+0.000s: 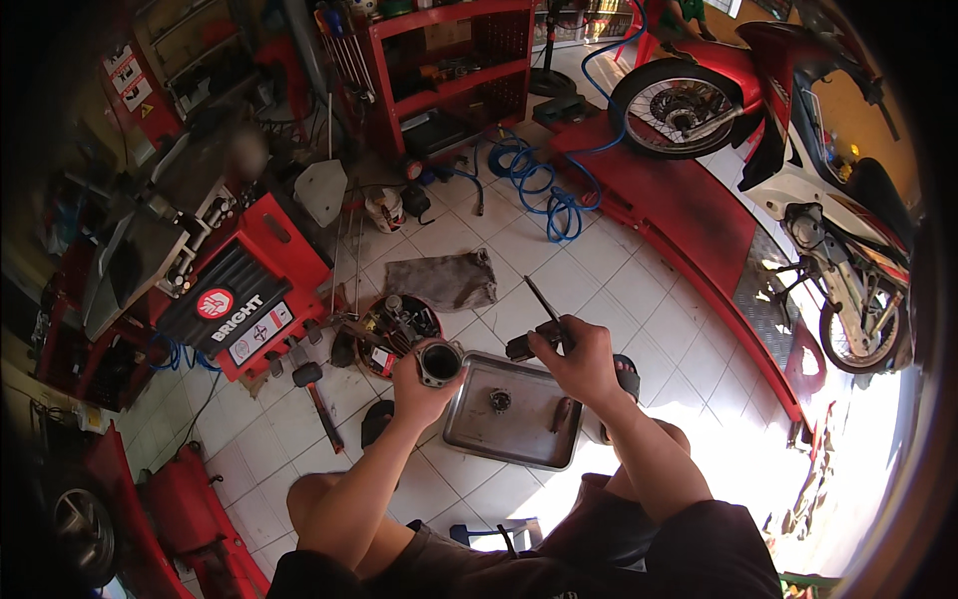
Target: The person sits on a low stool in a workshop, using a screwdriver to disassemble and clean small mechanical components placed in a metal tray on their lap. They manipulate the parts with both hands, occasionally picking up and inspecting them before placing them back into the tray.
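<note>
My left hand (424, 389) grips a hollow metal cylinder part (440, 362) with a flanged rim, its dark bore facing up. My right hand (584, 364) is closed around a dark object (524, 345) and a long thin tool (539, 296) that points up and forward; exactly what the dark object is I cannot make out. Below and between my hands lies a steel tray (499, 449), holding a small round metal part (499, 399) and a dark elongated piece (562, 414). Just beyond my left hand is a round container (379, 339) full of tools and parts.
A grey rag (439, 280) and coiled blue hose (529, 180) lie ahead. A hammer (319, 409) lies left, beside a red machine (259, 280). A motorcycle (808, 190) stands right on a red lift (659, 210); a red shelf (449, 70) stands behind. My sandalled feet flank the tray.
</note>
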A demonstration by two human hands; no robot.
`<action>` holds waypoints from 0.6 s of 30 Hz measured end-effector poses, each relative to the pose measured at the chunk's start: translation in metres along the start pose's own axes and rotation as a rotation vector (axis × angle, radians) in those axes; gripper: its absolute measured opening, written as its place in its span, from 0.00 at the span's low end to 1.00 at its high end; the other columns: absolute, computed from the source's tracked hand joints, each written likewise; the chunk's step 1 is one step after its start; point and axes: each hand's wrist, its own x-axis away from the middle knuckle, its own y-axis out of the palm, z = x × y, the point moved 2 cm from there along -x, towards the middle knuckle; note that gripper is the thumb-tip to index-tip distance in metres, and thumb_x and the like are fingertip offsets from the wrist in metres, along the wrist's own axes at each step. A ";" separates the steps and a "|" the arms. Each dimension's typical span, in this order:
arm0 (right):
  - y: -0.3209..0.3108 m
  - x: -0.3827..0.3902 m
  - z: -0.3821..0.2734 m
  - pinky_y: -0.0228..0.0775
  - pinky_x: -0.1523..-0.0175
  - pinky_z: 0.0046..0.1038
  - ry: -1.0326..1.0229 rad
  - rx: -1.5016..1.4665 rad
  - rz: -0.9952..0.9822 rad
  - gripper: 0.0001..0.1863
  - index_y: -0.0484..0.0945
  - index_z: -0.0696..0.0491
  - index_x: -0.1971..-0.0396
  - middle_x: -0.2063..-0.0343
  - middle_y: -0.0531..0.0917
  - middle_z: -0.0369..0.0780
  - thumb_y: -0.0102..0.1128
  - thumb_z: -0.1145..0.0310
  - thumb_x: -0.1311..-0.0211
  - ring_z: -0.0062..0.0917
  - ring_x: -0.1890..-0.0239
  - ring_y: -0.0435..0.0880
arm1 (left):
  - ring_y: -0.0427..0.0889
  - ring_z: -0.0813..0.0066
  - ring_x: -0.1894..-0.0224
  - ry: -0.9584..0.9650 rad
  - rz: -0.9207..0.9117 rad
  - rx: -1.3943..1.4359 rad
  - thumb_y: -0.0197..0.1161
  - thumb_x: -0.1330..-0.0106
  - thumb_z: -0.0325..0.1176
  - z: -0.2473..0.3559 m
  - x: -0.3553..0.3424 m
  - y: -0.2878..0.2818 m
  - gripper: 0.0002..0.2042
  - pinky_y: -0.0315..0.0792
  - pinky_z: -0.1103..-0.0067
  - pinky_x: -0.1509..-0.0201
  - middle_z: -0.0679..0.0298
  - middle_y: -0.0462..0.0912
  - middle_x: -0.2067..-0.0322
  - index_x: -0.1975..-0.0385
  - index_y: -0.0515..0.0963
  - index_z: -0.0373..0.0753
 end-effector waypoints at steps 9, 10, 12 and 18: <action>-0.006 0.008 0.007 0.67 0.72 0.22 0.107 -0.233 -0.048 0.15 0.86 0.59 0.65 0.81 0.83 0.36 0.74 0.61 0.40 0.12 0.80 0.73 | 0.85 0.76 0.61 0.154 -0.130 -0.263 0.77 0.48 0.23 0.008 0.001 0.018 0.16 0.78 0.77 0.53 0.63 0.86 0.66 0.59 0.81 0.35; -0.007 0.010 0.005 0.65 0.74 0.22 0.112 -0.264 -0.042 0.14 0.87 0.58 0.65 0.83 0.81 0.35 0.74 0.61 0.40 0.11 0.81 0.71 | 0.85 0.76 0.61 0.156 -0.116 -0.240 0.77 0.49 0.23 0.008 0.001 0.019 0.17 0.78 0.77 0.53 0.63 0.86 0.65 0.59 0.81 0.35; -0.006 0.015 0.001 0.62 0.76 0.22 0.108 -0.332 -0.024 0.13 0.87 0.57 0.65 0.86 0.79 0.33 0.74 0.62 0.41 0.10 0.83 0.68 | 0.85 0.76 0.61 0.158 -0.087 -0.193 0.77 0.49 0.22 0.009 0.003 0.021 0.18 0.78 0.78 0.53 0.63 0.86 0.65 0.58 0.81 0.34; -0.005 0.020 0.001 0.57 0.78 0.21 0.046 -0.371 -0.008 0.14 0.87 0.58 0.64 0.87 0.77 0.32 0.73 0.62 0.40 0.09 0.84 0.64 | 0.85 0.75 0.59 0.180 -0.104 -0.169 0.77 0.50 0.21 0.015 0.003 0.019 0.20 0.78 0.77 0.52 0.62 0.86 0.62 0.56 0.81 0.34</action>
